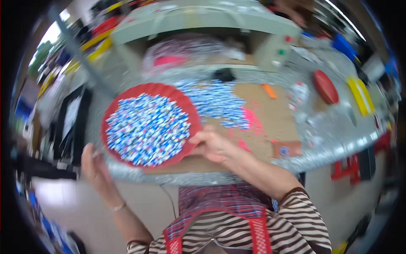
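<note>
My right hand (213, 144) is closed on the right rim of a round red plate (195, 116) with a fluted edge. Heaped in the plate are many small blue and white pieces (146, 129), too small and blurred to name. Beside the plate's lower left edge, my left hand (96, 171) is raised with its fingers stretched out and nothing visible in it. More small blue and white pieces (220, 101) lie in a flat layer behind the plate and to its right, partly over a brown cardboard sheet (272, 122). The plate hides part of that layer.
A pale green machine housing (203, 23) stands at the back, with plastic wrapping in its opening. Bright pink patches (252, 120) and an orange piece (269, 91) are on the cardboard. At right lie a red oval dish (325, 86) and a yellow object (360, 95).
</note>
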`<state>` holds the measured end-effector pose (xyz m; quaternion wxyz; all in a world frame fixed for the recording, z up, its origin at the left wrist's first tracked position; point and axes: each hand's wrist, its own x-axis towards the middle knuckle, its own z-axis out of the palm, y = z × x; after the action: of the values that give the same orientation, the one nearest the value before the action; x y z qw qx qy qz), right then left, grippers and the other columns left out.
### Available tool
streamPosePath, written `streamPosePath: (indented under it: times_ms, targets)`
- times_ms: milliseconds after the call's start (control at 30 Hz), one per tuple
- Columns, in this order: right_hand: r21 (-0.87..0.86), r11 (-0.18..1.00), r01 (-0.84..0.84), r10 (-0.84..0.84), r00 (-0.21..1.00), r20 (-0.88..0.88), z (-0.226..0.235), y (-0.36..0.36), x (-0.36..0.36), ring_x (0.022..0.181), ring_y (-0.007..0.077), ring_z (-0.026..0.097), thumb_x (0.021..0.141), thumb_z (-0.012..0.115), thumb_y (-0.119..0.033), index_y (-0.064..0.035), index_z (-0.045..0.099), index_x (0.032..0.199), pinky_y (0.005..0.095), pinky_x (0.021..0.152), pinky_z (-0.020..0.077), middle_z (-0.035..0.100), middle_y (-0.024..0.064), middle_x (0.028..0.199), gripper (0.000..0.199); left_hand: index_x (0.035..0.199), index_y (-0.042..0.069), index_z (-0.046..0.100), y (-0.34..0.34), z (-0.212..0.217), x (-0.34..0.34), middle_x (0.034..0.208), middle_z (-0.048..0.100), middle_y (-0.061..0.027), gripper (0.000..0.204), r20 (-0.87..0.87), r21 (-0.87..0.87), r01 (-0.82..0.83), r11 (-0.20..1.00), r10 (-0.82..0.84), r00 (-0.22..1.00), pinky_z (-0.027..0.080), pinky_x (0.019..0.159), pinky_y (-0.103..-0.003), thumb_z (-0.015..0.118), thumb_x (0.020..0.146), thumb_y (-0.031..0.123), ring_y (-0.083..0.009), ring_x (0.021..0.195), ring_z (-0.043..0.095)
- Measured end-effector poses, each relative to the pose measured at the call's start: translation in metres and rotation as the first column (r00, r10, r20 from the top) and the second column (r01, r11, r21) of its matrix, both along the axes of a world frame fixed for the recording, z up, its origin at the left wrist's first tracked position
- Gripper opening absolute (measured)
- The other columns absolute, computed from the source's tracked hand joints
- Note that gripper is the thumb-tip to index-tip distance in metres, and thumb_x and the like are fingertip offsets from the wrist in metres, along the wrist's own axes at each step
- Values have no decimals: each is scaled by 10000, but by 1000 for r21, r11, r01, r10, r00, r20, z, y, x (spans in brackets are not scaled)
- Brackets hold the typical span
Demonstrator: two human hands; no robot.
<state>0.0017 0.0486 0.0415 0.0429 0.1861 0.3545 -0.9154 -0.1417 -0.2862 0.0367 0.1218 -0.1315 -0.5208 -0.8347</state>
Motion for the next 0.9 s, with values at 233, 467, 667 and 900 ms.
streamPosePath:
  times_ms: [233, 467, 667, 900]
  targets:
    - [129, 915, 383, -360, 917, -170, 69, 106, 148, 1123, 274, 630, 786, 558, 85, 42, 521, 1300, 465, 1001, 502, 624, 161, 1249, 518, 1045, -59, 642, 81, 29, 9, 1070, 555, -70, 155, -92, -71, 346, 936, -351, 932, 376, 721, -233, 548, 995, 53, -99, 825, 451]
    - [337, 647, 683, -663, 723, -193, 119, 210, 292, 1036, 292, 676, 766, 604, 4, 82, 565, 1220, 487, 937, 558, 668, 181, 1161, 462, 976, -41, 671, 153, 9, 35, 1006, 553, -51, 120, 48, -126, 424, 897, -422, 905, 392, 697, -226, 568, 972, 20, -93, 786, 463]
    - [441, 392, 807, -843, 508, -180, 119, 335, 348, 956, 293, 694, 807, 534, 16, 56, 586, 1106, 470, 846, 603, 686, 164, 1056, 306, 949, -40, 667, 199, 10, 44, 971, 549, -48, 101, 126, -160, 496, 854, -480, 868, 414, 695, -232, 571, 958, -10, -92, 771, 479]
    - [357, 253, 899, -883, 365, -295, 75, 494, 322, 800, 238, 628, 797, 524, 43, -25, 576, 960, 547, 904, 560, 636, 94, 932, 184, 956, -27, 674, 212, 4, 45, 936, 551, -32, 95, 152, -271, 453, 849, -427, 891, 396, 670, -218, 592, 954, 21, -89, 763, 481]
